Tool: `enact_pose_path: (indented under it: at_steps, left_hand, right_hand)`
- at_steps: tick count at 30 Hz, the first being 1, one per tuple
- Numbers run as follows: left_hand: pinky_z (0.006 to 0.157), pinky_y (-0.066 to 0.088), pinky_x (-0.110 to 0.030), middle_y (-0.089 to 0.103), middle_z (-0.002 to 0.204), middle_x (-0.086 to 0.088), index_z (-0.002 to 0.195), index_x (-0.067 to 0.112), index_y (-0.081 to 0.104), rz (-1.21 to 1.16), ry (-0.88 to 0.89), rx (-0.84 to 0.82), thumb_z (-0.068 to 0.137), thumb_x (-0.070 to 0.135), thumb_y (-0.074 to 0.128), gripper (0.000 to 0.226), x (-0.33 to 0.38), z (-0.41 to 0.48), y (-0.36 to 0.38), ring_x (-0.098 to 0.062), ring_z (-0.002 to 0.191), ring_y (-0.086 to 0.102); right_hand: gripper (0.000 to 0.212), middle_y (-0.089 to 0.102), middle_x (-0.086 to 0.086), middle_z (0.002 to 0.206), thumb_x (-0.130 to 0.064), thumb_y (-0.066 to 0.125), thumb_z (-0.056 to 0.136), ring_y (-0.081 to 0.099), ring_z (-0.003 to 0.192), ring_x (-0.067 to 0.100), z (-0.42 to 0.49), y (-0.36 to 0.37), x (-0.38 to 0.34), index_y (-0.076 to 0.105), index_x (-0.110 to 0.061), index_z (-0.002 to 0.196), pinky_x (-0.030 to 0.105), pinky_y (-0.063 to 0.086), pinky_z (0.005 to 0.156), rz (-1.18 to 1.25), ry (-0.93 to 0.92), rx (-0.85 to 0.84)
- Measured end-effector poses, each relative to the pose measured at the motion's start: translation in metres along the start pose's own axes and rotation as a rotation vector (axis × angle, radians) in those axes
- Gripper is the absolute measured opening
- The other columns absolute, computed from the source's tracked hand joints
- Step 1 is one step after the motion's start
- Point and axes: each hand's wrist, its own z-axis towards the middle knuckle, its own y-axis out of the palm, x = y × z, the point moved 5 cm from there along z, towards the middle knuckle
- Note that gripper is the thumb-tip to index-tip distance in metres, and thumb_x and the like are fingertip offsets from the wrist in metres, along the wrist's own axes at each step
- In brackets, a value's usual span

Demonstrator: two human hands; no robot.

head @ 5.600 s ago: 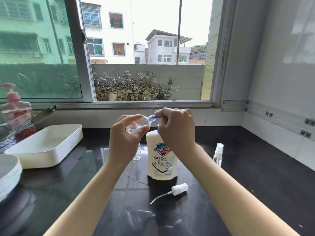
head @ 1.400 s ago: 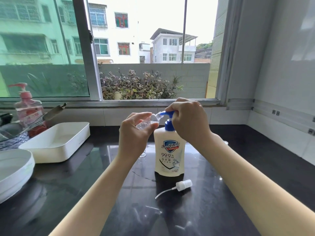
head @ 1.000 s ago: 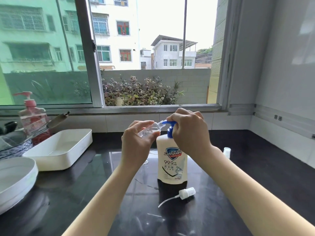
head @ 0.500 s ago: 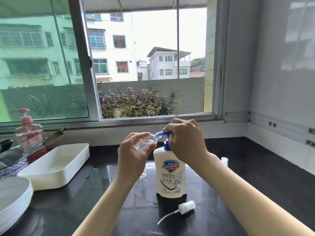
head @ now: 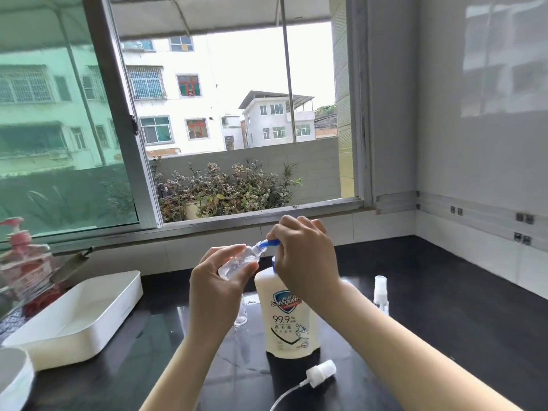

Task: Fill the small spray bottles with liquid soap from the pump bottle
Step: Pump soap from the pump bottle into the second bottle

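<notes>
A white Safeguard pump bottle [head: 287, 318] stands on the black counter [head: 444, 307]. My right hand [head: 305, 256] is closed over its blue pump head [head: 270, 243]. My left hand [head: 218, 278] holds a small clear spray bottle [head: 238, 262] tilted, its open neck against the blue nozzle. A loose white spray cap [head: 320, 373] with its dip tube lies in front of the pump bottle. A second small clear bottle [head: 240, 314] stands behind my left wrist. A capped spray bottle [head: 380, 295] stands to the right.
A white rectangular tray [head: 80, 315] sits at the left, with a pink pump bottle [head: 23, 271] behind it and a white bowl rim [head: 12, 381] at the lower left. The window sill [head: 207, 226] runs along the back; white tiled wall closes the right side.
The view has tilted upward, so hands and bottles sit lower in frame. Both hands keep the same hold, small bottle at the nozzle, throughout.
</notes>
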Motion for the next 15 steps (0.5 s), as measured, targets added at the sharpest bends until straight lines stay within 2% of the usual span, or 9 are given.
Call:
enact_pose_path:
  at_steps: [2, 5, 9, 15]
  left_hand:
    - [0.070, 0.039, 0.003, 0.066, 0.090, 0.014, 0.097, 0.019, 0.070, -0.007, -0.001, 0.001, 0.069, 0.016, 0.078, 0.029, -0.001, 0.001, 0.001, 0.014, 0.084, 0.058]
    - [0.069, 0.042, 0.000, 0.066, 0.091, 0.016, 0.098, 0.019, 0.070, 0.011, -0.009, -0.010, 0.069, 0.015, 0.079, 0.030, -0.005, -0.002, 0.002, 0.010, 0.084, 0.060]
    - [0.072, 0.049, -0.015, 0.065, 0.094, 0.018, 0.100, 0.021, 0.070, 0.055, -0.014, -0.025, 0.070, 0.020, 0.078, 0.031, -0.004, -0.004, 0.000, -0.003, 0.084, 0.062]
    - [0.060, 0.043, -0.007, 0.062, 0.092, 0.025, 0.100, 0.028, 0.068, 0.036, -0.012, 0.001, 0.072, 0.024, 0.076, 0.030, 0.003, 0.001, -0.003, 0.002, 0.067, 0.058]
  right_hand:
    - [0.015, 0.065, -0.004, 0.069, 0.000, 0.061, 0.069, 0.058, 0.065, 0.019, 0.002, 0.001, 0.000, 0.068, -0.013, 0.068, 0.031, 0.050, 0.067, -0.006, 0.003, 0.006]
    - [0.015, 0.063, -0.003, 0.068, 0.003, 0.063, 0.067, 0.057, 0.066, 0.020, -0.008, 0.007, 0.002, 0.065, -0.012, 0.066, 0.030, 0.049, 0.064, 0.003, 0.019, 0.024]
    - [0.015, 0.062, -0.001, 0.069, 0.004, 0.062, 0.069, 0.057, 0.067, 0.020, -0.011, 0.009, 0.002, 0.064, -0.010, 0.066, 0.031, 0.050, 0.063, -0.002, 0.008, -0.002]
    - [0.014, 0.065, -0.002, 0.067, 0.002, 0.063, 0.069, 0.058, 0.065, 0.019, 0.010, 0.001, -0.001, 0.067, -0.012, 0.064, 0.029, 0.044, 0.067, -0.017, -0.041, -0.036]
